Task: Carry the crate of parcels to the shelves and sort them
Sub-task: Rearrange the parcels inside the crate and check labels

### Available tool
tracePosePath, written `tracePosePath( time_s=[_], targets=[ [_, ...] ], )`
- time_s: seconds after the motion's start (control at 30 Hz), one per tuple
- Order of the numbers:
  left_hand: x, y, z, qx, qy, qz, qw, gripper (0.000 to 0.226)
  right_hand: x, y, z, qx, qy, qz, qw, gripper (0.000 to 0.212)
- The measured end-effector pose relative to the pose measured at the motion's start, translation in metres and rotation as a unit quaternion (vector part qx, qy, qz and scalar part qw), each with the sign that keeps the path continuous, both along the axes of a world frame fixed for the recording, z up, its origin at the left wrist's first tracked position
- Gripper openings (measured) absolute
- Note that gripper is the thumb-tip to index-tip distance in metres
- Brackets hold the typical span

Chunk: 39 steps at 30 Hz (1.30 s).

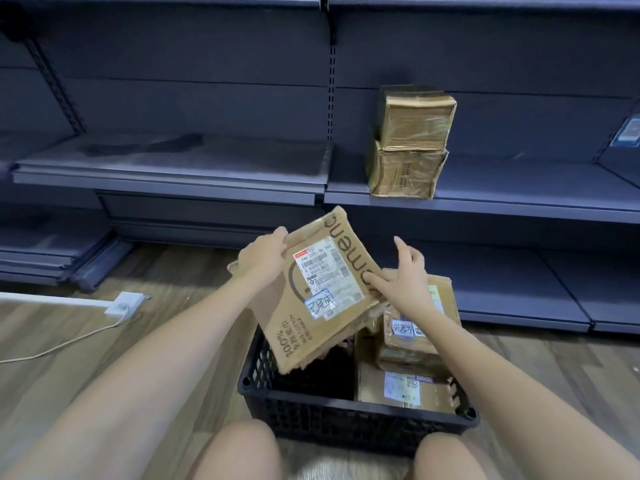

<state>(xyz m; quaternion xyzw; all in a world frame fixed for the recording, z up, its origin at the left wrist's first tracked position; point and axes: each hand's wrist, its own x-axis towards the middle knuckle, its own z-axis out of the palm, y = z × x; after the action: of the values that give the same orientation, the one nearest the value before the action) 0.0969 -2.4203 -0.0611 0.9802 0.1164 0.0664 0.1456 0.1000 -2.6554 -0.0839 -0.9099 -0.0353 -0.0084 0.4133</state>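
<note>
While gripping the top left edge of a flat cardboard parcel [318, 292] with the left hand [261, 256], fingers curled over that edge, holding it tilted above the black plastic crate [311, 407], lower corner dipping inside the left half; white shipping label [327, 271] and a small blue-edged sticker facing up, printed lettering along the parcel's right and lower-left margins; right hand [403, 282] at the parcel's right edge, thumb touching the cardboard near the label, fingers straight and spread upward, grasping nothing; crate on the wooden floor [86, 358] between the person's knees, just in front of the dark shelves [485, 199]; in the crate's right half, more parcels [408, 337] stacked, labels up, one flat parcel lying lowest against the near wall; left half of the crate dark, contents impossible to tell; on the right shelf bay, two taped brown boxes [410, 143] stacked one on the other, the upper set slightly askew, both standing near the front lip; left shelf bay beside it at the same height; lower shelf behind the crate, near floor level; at far right, a pale blue tag [628, 131] on the upright, text too blurred to read; on the floor to the left, a white power socket [126, 303] with a cord trailing toward the left edge, next to a white strip.
</note>
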Motion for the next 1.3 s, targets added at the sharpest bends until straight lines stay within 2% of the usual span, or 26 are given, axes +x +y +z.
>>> tracePosePath(
  time_s=[0.1,0.17,0.23,0.3,0.4,0.47,0.53,0.6,0.7,0.77,0.9,0.93,1.0,1.07,1.1,1.17,1.23,1.27,1.3],
  targets=[
    [0.010,-0.004,0.000,-0.005,-0.040,-0.065,0.997,0.013,-0.001,0.000,0.000,-0.053,0.048,0.111,0.991,0.042],
    [0.014,-0.008,-0.004,-0.033,-0.064,-0.076,0.995,0.017,-0.006,0.003,-0.007,-0.064,0.027,0.093,0.993,0.028],
    [0.015,-0.012,-0.006,-0.057,-0.095,-0.065,0.992,0.019,-0.012,0.006,-0.013,-0.030,0.017,0.042,0.999,0.018],
    [0.012,-0.016,-0.008,-0.032,-0.085,-0.040,0.995,0.032,-0.015,0.009,-0.017,-0.007,0.023,0.008,1.000,0.018],
    [0.003,-0.016,-0.011,-0.009,-0.018,0.060,0.998,0.074,-0.014,0.014,-0.019,-0.021,0.027,-0.015,0.999,0.018],
    [-0.004,-0.011,-0.012,-0.039,0.003,0.129,0.991,0.090,-0.012,0.019,-0.020,-0.014,0.032,-0.026,0.999,0.018],
    [-0.009,-0.004,-0.011,-0.120,0.022,0.156,0.980,0.095,-0.010,0.025,-0.019,0.007,0.040,-0.039,0.998,0.018],
    [-0.010,0.003,-0.011,-0.182,0.045,0.155,0.970,0.079,-0.010,0.032,-0.020,0.026,0.054,-0.051,0.997,0.019],
    [-0.011,0.013,-0.011,-0.194,0.024,0.135,0.971,0.037,-0.012,0.042,-0.026,0.038,0.079,-0.073,0.993,0.017],
    [-0.009,0.019,-0.015,-0.201,0.003,0.139,0.970,0.027,-0.014,0.046,-0.032,0.037,0.102,-0.074,0.991,0.016],
    [-0.006,0.027,-0.030,-0.213,-0.008,0.156,0.964,0.022,-0.011,0.045,-0.037,0.010,0.140,-0.042,0.989,0.017],
    [-0.005,0.028,-0.034,-0.221,-0.009,0.161,0.962,0.021,-0.010,0.044,-0.035,0.009,0.144,-0.038,0.989,0.023],
    [-0.003,0.029,-0.040,-0.232,-0.019,0.163,0.959,0.016,-0.008,0.041,-0.029,0.009,0.139,-0.031,0.990,0.052],
    [0.002,0.029,-0.039,-0.237,-0.036,0.154,0.959,0.012,-0.003,0.037,-0.022,-0.084,0.073,-0.033,0.993,0.083],
    [0.005,0.028,-0.037,-0.240,-0.044,0.141,0.960,0.013,0.001,0.035,-0.017,-0.162,0.022,-0.022,0.986,0.090],
    [0.012,0.025,-0.033,-0.246,-0.053,0.084,0.964,0.013,0.010,0.030,-0.014,-0.275,-0.030,0.037,0.960,0.080],
    [0.018,0.020,-0.029,-0.239,-0.057,0.025,0.969,0.011,0.019,0.027,-0.014,-0.241,0.039,0.101,0.964,0.046],
    [0.020,0.017,-0.028,-0.237,-0.062,0.007,0.969,0.010,0.020,0.027,-0.016,-0.193,0.073,0.107,0.973,0.025],
    [0.022,0.014,-0.027,-0.241,-0.068,-0.004,0.968,0.010,0.019,0.027,-0.021,-0.158,0.079,0.101,0.979,0.015]
  ],
)
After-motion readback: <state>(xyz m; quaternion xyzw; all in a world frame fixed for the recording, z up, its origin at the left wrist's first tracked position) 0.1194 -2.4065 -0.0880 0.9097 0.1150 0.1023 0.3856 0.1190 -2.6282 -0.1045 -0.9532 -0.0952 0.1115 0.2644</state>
